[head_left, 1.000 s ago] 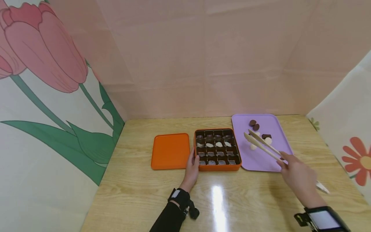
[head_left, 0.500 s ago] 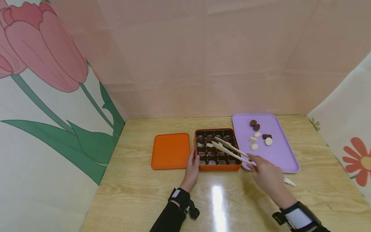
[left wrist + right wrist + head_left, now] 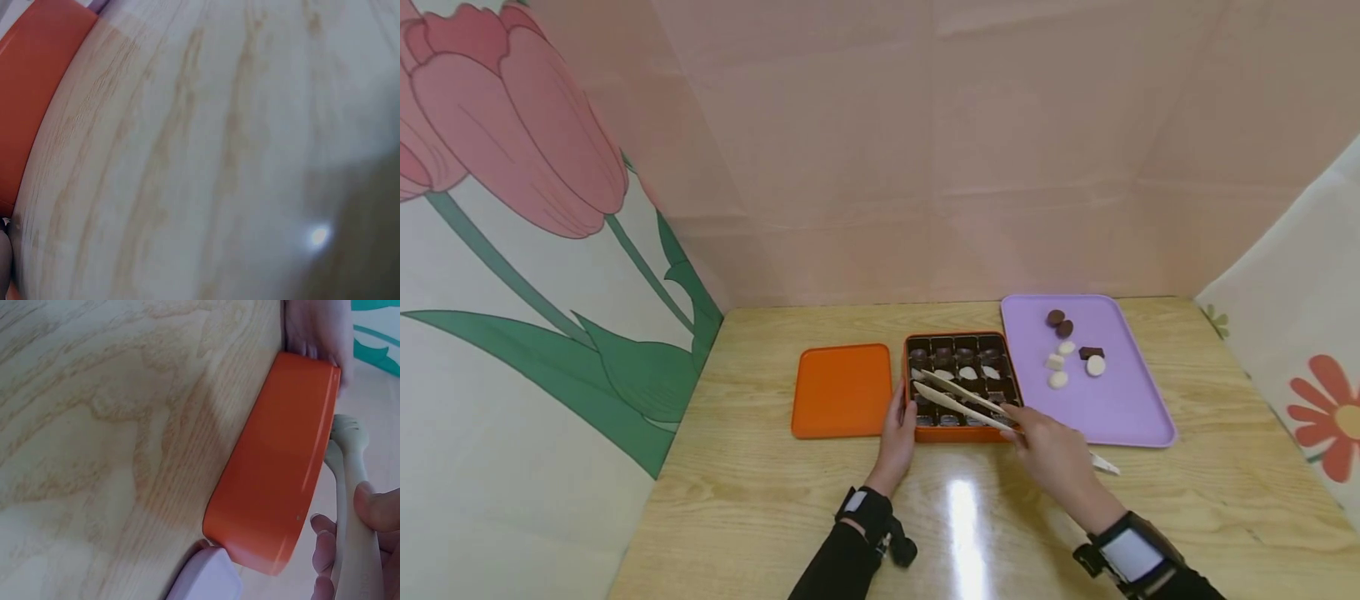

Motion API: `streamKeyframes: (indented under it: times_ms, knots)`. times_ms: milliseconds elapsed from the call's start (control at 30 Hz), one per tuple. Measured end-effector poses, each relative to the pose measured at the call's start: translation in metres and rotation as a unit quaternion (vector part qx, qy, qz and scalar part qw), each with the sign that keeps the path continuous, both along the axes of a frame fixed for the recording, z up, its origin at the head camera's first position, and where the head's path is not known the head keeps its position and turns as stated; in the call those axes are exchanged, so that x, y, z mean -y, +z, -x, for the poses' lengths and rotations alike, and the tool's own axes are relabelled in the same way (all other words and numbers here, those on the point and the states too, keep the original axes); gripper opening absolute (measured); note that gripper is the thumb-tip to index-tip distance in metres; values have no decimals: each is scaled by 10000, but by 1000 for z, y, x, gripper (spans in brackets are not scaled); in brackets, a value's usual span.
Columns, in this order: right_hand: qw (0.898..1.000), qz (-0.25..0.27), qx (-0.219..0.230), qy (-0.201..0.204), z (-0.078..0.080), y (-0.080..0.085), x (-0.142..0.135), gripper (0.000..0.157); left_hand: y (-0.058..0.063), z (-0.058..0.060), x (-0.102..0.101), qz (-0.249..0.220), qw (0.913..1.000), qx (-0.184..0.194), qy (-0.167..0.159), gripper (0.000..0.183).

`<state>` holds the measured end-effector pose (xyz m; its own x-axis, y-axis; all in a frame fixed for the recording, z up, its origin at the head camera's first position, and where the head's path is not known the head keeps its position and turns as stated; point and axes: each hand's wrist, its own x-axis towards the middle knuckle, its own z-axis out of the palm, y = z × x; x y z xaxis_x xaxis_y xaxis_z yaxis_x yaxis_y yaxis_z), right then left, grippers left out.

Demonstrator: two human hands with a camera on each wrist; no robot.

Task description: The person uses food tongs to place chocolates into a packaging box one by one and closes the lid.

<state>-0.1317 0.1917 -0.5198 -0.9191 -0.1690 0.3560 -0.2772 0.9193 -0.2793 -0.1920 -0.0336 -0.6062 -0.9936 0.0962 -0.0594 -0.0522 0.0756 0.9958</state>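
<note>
My left hand (image 3: 897,437) rests against the left side of an orange box (image 3: 966,435), its fingers along the wall. The box holds a dark divided insert with brown chocolates in the back row and white ones in the row before it. My right hand (image 3: 1060,458) grips cream-coloured tongs (image 3: 966,402), thumb on one arm and fingers on the other in the right wrist view. The tong tips reach over the insert's left column, near the third row from the back; whether they pinch anything cannot be seen. The left wrist view shows mostly tabletop and the box wall (image 3: 31,100).
A purple tray (image 3: 1131,417) lies right of the box, with round brown chocolates (image 3: 1060,323), a dark rectangular chocolate (image 3: 1091,353) and several white pieces (image 3: 1057,380). To the left lies an orange lid (image 3: 842,392). A pink cloth backdrop rises behind the wooden table.
The right hand has carried the tongs leftward from above the purple tray to the left column of the box. The left hand has stayed at the box's side.
</note>
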Motion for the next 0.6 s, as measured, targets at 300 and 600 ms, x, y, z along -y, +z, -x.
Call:
streamKeyframes:
  times_ms: [300,600]
  knots:
    - [9999,41,76,-58,0,-2,-4,38,21,-7,2,-17,9999,61,-96,55]
    - [9997,-36,219,-28,0,-1,-4,40,26,-10,3,-29,9999,84,-146,56]
